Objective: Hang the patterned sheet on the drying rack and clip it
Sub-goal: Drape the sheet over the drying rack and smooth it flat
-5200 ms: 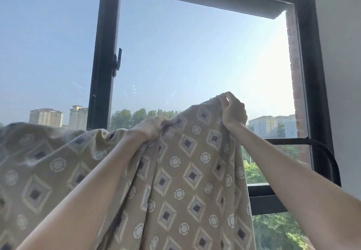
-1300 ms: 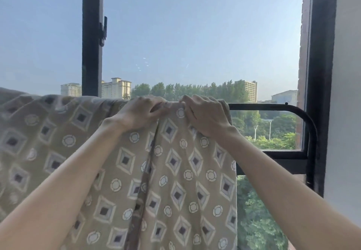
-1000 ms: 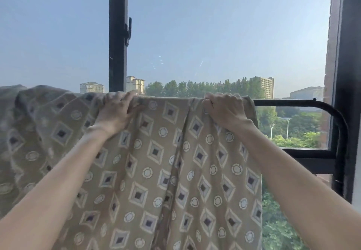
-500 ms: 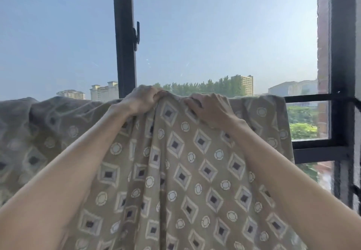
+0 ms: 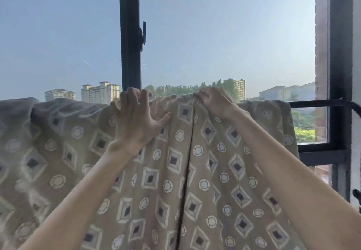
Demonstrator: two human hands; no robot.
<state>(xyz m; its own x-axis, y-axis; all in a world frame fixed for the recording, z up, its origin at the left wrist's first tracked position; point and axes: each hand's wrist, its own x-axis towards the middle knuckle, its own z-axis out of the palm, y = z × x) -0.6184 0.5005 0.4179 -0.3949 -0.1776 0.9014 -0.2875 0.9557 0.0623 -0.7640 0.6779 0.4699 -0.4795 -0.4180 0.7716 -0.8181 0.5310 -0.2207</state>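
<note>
The patterned sheet (image 5: 205, 171) hung over the black bar of the drying rack (image 5: 316, 103) at our 12 o'clock, in front of the window frame (image 5: 130, 35). Our right hand (image 5: 216, 103), at 1 o'clock, pinched the top fold of the sheet on the bar. Our left hand (image 5: 134, 120), at 11 o'clock, had its fingers spread and bent, holding nothing; only its thumb touched the cloth.

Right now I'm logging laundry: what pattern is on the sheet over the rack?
The sheet is tan with dark-centred diamonds and pale circles; head view.
</note>
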